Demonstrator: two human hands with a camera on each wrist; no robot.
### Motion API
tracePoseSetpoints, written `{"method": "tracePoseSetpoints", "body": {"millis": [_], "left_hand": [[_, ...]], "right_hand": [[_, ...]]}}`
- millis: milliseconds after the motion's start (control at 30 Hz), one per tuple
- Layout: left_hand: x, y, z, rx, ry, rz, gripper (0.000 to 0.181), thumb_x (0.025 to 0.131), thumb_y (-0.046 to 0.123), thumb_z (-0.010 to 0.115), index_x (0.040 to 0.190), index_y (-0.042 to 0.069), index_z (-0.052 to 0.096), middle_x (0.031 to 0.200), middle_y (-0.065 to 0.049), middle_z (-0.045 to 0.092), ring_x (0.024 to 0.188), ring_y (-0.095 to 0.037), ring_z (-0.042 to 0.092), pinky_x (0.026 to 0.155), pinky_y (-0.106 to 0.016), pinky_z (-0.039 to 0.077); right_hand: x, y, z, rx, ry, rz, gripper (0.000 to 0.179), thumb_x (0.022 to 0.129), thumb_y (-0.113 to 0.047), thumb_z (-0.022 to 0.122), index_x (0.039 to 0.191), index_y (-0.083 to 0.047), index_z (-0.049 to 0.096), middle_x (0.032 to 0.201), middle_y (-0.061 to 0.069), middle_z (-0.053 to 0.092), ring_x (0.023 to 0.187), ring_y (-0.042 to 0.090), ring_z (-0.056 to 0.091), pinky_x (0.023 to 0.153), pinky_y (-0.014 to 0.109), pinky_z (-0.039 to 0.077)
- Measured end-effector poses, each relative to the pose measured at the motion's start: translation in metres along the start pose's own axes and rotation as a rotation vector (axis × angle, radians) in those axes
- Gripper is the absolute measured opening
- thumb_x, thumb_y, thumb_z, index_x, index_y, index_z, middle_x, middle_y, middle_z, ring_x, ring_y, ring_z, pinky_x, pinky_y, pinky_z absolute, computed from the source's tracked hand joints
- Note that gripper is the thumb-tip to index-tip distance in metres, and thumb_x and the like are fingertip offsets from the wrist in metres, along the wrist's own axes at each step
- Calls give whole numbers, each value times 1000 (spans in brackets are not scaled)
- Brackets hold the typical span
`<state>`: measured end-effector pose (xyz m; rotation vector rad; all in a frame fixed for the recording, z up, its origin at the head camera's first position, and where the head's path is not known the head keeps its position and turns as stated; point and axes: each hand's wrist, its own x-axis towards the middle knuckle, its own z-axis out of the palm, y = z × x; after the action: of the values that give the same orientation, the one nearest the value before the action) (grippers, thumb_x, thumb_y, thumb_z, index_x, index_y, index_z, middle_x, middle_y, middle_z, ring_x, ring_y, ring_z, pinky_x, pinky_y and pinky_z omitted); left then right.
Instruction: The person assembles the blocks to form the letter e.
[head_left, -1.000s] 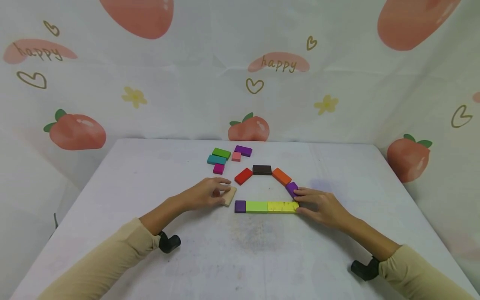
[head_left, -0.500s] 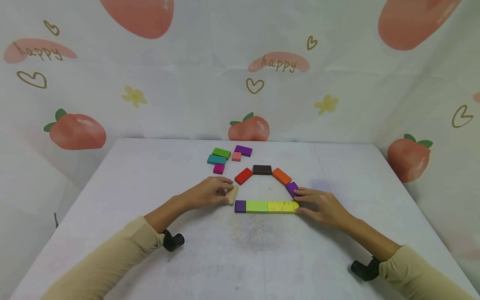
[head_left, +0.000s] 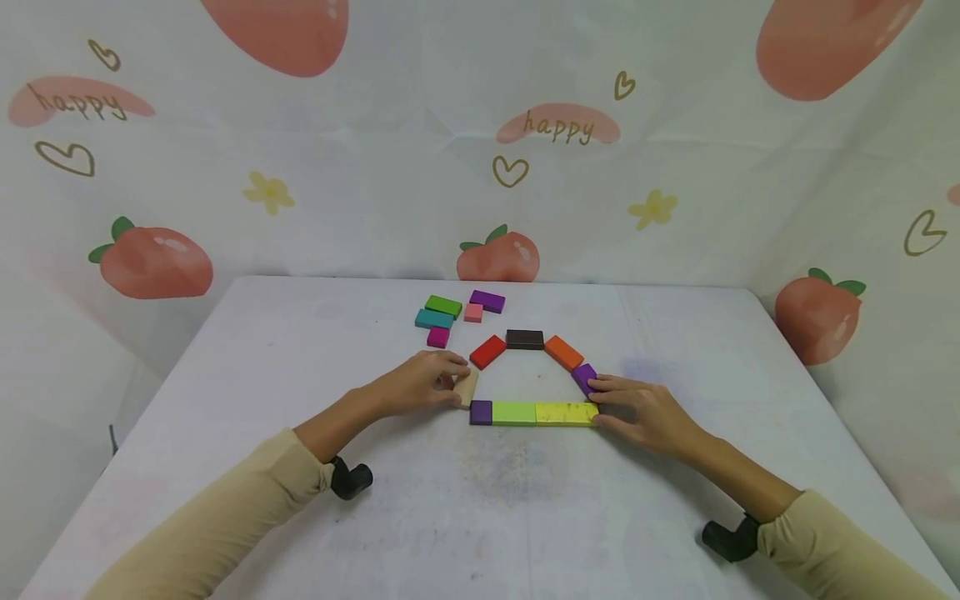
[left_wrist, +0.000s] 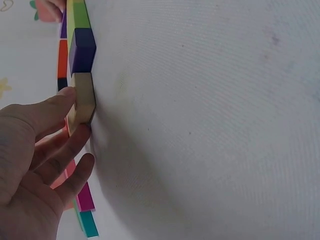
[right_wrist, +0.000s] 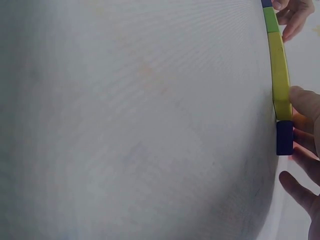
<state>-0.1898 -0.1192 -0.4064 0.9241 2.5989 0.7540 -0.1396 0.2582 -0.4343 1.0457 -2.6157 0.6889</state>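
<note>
In the head view my left hand point(head_left: 423, 381) pinches a plain wooden block point(head_left: 467, 389) between thumb and fingers, its lower end near a dark purple block point(head_left: 481, 412). The left wrist view shows the thumb on one side of that wooden block point(left_wrist: 85, 95), fingertips at its lower end. My right hand point(head_left: 651, 412) rests at the right side, fingers nearly straight, touching a purple block point(head_left: 584, 380); its thumb touches the right end of a yellow block point(head_left: 566, 414). A light green block point(head_left: 513, 414) lies between the yellow and dark purple ones, in one straight row.
Above the row, a red block point(head_left: 487, 352), a dark brown block point(head_left: 524, 340) and an orange block point(head_left: 563, 352) form an arch. Green point(head_left: 443, 306), teal point(head_left: 434, 319), magenta point(head_left: 438, 337), pink point(head_left: 473, 313) and violet point(head_left: 487, 302) blocks lie behind, to the left.
My left hand has slid the wooden block a little to the right and away from me, closer to the row's left end and the red block. The right hand stays where it was.
</note>
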Motion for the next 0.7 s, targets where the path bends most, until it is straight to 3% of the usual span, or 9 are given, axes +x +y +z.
{"method": "tracePoseSetpoints", "body": {"millis": [200,433,700], "left_hand": [[1,1,-2,-1,-14,-19,51,86,18,79,133,4,63,132,-14,62,110,-23,61,84,-26,55],[2,-3,-2,5,-10,-4,52,87,18,78,135,6,62,136,-12,61,129,-30,53,98,-38,51],[3,-5,-2,-52,-7,35,50,89,14,76,136,6,61,135,-9,62,123,-26,57,98,-37,51]], "right_hand": [[0,0,0,-5,-5,8,36,76,-13,86,109,-3,77,120,11,71,111,34,67,84,50,55],[0,1,0,-3,-5,6,36,76,-13,86,110,-3,77,121,11,70,111,33,67,84,50,55],[-1,1,1,-11,-11,20,36,76,-14,86,109,-4,77,121,10,70,111,33,67,85,50,55]]}}
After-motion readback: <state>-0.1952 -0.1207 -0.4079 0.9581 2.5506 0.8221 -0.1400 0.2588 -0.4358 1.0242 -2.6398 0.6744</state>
